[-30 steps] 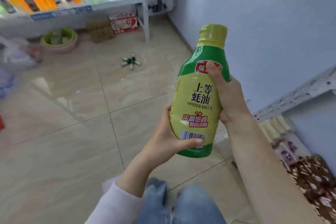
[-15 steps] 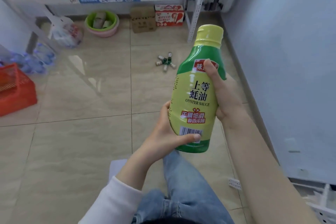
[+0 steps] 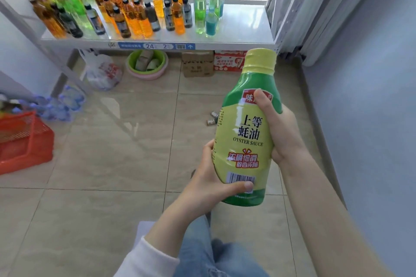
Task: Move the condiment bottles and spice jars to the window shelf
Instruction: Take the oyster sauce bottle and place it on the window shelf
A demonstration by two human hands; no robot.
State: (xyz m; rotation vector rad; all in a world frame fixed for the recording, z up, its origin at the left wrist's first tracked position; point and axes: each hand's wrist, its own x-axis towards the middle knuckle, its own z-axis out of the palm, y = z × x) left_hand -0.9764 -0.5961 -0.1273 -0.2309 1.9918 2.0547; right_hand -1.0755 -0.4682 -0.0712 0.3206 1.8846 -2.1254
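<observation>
I hold a green oyster sauce bottle with a yellow cap and yellow label upright in front of me. My left hand cups its lower part, thumb across the barcode. My right hand wraps the upper body from the right, thumb on the red logo. Ahead stands the white window shelf under a barred window, its left and middle crowded with several drink bottles of orange, green and blue liquid. The shelf's right end is bare.
Small jars lie on the tiled floor behind the bottle. Under the shelf sit a green basin, a cardboard box, a red carton and a plastic bag. An orange crate stands at left. A wall runs along the right.
The view has swung left and up, so the window shelf and its bottles now fill the top. Both hands keep the same grip on the oyster sauce bottle.
</observation>
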